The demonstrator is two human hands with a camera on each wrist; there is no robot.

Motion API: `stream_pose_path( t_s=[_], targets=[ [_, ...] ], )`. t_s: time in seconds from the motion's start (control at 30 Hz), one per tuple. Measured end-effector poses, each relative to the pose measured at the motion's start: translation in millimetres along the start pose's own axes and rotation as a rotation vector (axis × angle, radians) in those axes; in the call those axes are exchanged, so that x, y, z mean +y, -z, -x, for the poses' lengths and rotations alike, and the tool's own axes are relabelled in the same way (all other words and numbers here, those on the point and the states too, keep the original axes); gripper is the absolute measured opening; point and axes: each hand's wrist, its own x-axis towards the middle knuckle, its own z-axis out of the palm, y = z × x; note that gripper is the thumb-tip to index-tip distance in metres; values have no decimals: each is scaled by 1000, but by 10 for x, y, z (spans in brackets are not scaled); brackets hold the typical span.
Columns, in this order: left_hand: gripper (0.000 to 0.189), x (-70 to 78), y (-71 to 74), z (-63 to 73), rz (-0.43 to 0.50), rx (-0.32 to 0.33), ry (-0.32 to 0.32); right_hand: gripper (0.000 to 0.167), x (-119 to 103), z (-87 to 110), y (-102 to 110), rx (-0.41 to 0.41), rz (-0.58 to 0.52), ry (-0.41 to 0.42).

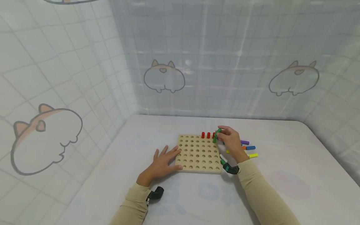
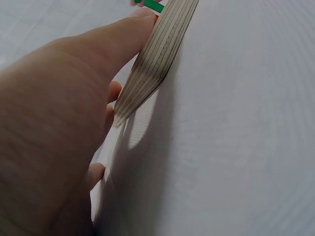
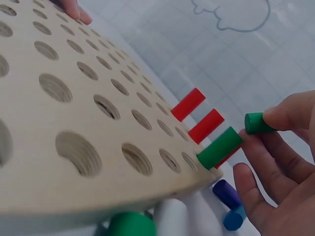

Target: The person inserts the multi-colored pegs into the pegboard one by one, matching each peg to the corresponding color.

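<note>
Right hand [image 1: 231, 143] has its thumb and finger clamped on a short green peg [image 3: 257, 123], up in the air near the far right corner of the wooden board [image 1: 199, 171]. Over on the other side, the left hand [image 1: 162, 164] has its fingers spread apart, and some of them touch the left side of the board. The board lies flat on the white desk [image 1: 197, 200] and has lots of round holes in rows. Three red pegs [image 1: 208, 135] stand up in the back row, at the right end. Another green peg [image 3: 220, 148] stands in front of the last red one. More pegs lie on the desk to the right: a purple peg [image 1: 245, 142], a blue peg [image 1: 251, 147] and a yellow peg [image 1: 253, 155], with others partly hidden by the right hand. A white peg [image 1: 223, 158] lies close beside the board. Round animals are drawn on the wall [image 1: 225, 47] behind
</note>
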Motion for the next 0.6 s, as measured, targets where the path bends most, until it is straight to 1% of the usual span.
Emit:
stream_pose_path(
  t_s=[0.07,0.13,0.2,0.33,0.47,0.6],
  targets=[
    [81,14,-9,-1,-1,-8,5,43,13,-2,-6,0,-4,13],
    [81,15,-11,7,-24,-13,15,43,23,-6,-18,-8,-10,21],
    [81,19,2,18,-27,-10,16,43,26,-16,-28,-10,-8,32],
    [81,20,26,20,-18,2,-4,39,12,-35,-25,0,-7,60],
    [81,24,40,10,1,-3,-4,35,-3,-55,-19,-36,-3,82],
    [81,21,24,-14,5,-7,-1,32,-7,-73,-20,-63,26,78]
  ],
)
